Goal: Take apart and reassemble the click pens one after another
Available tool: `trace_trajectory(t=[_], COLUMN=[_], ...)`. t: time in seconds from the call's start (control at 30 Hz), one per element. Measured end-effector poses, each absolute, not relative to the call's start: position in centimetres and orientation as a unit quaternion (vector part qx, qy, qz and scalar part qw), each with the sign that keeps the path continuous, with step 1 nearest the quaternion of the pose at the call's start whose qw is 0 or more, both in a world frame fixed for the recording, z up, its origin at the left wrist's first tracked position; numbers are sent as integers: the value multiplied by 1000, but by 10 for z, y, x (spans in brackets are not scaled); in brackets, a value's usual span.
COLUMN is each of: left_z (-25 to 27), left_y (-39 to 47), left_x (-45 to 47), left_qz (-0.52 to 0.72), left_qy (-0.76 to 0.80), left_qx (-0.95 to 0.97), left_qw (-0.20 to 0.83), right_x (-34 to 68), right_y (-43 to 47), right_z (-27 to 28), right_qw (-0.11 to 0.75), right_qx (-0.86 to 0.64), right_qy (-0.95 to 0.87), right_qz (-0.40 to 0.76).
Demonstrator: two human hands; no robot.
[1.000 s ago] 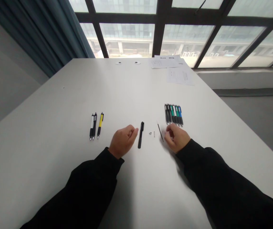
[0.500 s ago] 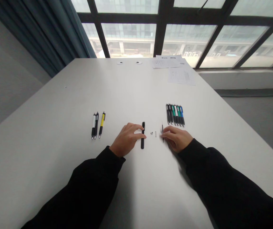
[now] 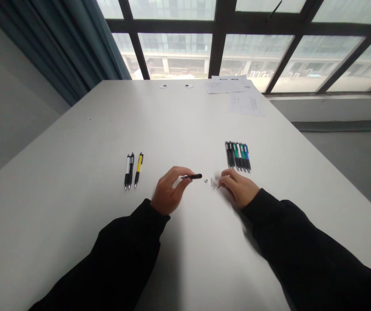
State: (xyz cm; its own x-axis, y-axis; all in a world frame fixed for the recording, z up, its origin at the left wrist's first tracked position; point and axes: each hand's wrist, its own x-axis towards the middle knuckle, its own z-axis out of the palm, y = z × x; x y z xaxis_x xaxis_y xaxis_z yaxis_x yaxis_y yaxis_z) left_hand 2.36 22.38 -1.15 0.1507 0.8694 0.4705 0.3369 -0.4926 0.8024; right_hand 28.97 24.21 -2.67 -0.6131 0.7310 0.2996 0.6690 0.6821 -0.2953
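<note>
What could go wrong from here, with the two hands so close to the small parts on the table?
A tiny part and a short pale strip lie loose between the left hand and the right hand; a finger might knock them away. The black pen, pinched between left thumb and fingers, could slip. The thin dark rod is mostly hidden at the right fingertips, so it might be dropped.

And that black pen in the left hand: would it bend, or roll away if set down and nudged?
The black pen is probably stiff: it juts out straight from the left hand. It's likely light, since just a thumb-and-finger pinch supports it. Looking slim and rounded, it may roll.
</note>
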Motion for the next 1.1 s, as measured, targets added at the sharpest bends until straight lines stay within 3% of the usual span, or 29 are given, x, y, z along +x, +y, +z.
trace_trajectory(t=[0.1,0.2,0.3,0.43,0.57,1.1], left_z=[-16,-19,-15,-9,-7,-10], left_y=[221,221,221,220,221,221], left_x=[30,33,32,32,34,32], left_qz=[513,419,298,250,230,199], left_qy=[423,342,304,302,299,294], left_qx=[577,495,466,465,468,476], left_qw=[475,680,775,794,800,805], right_x=[286,279,272,264,264,270], right_y=[237,231,230,238,246,247], right_z=[-23,-20,-16,-12,-11,-18], right_qw=[314,446,546,549,515,508], right_qx=[-384,-435,-476,-438,-418,-358], right_qy=[-859,-765,-610,-394,-248,-277], right_qz=[124,162,321,593,706,733])
